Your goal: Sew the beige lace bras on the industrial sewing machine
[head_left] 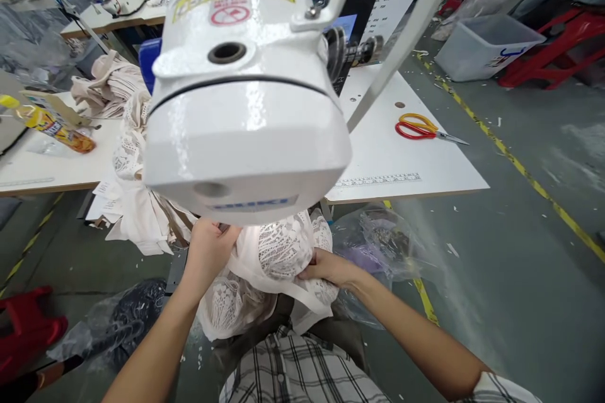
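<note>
A cream lace bra [283, 245] hangs in front of the white sewing machine head [246, 145], partly over my lap. My left hand [210, 249] pinches its band just under the machine's left front edge; the fingertips are partly hidden there. On the other side my right hand [328, 267] is closed on the edge of a lace cup, thumb and fingers around the fabric. A second lace cup [222, 305] droops below, over my legs. The machine's needle area is out of sight behind its head.
More cream lace pieces [137, 201] hang at the left of the machine. Scissors with red and yellow handles [418, 127] and a ruler [378, 181] lie on the white table [378, 151]. A drink bottle [51, 128] lies on the left table. Plastic bags [382, 245] sit on the floor.
</note>
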Action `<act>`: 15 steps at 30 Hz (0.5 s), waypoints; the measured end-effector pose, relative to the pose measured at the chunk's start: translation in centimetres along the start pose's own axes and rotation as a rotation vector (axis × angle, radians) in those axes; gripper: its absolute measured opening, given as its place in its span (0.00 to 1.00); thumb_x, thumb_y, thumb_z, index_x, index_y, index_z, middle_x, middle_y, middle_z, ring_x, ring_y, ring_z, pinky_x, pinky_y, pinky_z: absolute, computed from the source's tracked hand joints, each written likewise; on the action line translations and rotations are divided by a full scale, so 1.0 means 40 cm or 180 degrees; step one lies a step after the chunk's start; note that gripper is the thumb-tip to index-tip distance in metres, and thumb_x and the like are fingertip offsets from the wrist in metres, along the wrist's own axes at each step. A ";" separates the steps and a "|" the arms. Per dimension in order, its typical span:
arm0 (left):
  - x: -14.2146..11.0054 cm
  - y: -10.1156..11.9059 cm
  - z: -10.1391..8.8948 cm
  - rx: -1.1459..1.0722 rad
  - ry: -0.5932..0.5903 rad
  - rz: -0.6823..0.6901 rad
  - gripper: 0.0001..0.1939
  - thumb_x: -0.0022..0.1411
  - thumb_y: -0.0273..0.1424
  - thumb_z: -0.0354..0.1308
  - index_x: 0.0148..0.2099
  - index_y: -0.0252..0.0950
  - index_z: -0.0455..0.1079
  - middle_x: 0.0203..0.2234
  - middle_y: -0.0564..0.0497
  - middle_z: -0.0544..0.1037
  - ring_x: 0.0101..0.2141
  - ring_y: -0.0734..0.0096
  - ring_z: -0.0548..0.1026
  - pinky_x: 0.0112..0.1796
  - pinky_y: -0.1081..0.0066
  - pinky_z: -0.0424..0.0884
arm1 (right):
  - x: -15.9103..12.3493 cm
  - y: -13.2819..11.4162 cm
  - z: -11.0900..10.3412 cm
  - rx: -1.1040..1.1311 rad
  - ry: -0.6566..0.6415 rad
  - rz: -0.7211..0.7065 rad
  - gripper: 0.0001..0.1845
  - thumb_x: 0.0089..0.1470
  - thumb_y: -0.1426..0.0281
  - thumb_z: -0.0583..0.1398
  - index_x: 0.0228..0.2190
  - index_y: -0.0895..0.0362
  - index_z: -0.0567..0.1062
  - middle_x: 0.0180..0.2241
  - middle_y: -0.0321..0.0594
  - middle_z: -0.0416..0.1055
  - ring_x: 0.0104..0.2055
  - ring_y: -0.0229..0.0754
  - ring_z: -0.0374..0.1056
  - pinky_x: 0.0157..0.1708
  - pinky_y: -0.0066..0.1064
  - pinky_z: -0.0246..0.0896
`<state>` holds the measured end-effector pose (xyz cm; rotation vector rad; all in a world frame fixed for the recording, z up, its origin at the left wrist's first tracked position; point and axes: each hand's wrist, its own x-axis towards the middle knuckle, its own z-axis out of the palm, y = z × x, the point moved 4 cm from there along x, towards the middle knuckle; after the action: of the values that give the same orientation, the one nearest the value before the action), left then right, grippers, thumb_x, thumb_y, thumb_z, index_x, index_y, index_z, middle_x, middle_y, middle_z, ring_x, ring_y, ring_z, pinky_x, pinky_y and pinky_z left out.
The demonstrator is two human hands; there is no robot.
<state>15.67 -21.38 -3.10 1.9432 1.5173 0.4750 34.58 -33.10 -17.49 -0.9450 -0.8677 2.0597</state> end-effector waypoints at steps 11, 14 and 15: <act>-0.019 0.014 -0.005 0.0130 0.0215 0.0430 0.11 0.63 0.31 0.54 0.27 0.38 0.61 0.21 0.55 0.66 0.22 0.75 0.62 0.23 0.74 0.56 | -0.090 -0.025 -0.025 0.0688 0.0826 -0.0416 0.21 0.43 0.53 0.71 0.24 0.59 0.79 0.21 0.37 0.74 0.22 0.36 0.68 0.26 0.26 0.63; -0.067 0.035 -0.013 0.0459 0.0800 0.1080 0.03 0.66 0.30 0.54 0.37 0.37 0.66 0.29 0.51 0.72 0.30 0.71 0.70 0.29 0.74 0.65 | -0.114 -0.074 -0.019 0.0316 0.0639 -0.0692 0.20 0.51 0.54 0.67 0.23 0.57 0.78 0.21 0.37 0.72 0.23 0.36 0.66 0.29 0.28 0.63; -0.091 0.054 -0.011 0.0464 0.0928 0.1410 0.02 0.65 0.28 0.54 0.41 0.36 0.66 0.32 0.49 0.73 0.34 0.69 0.72 0.32 0.73 0.68 | -0.121 -0.093 -0.015 0.0096 0.0569 -0.0781 0.20 0.55 0.53 0.64 0.23 0.57 0.78 0.22 0.37 0.72 0.24 0.37 0.66 0.31 0.29 0.63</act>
<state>15.96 -25.06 -1.01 2.4213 1.3110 0.8909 38.58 -34.87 -13.19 -0.9405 -0.8120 1.7473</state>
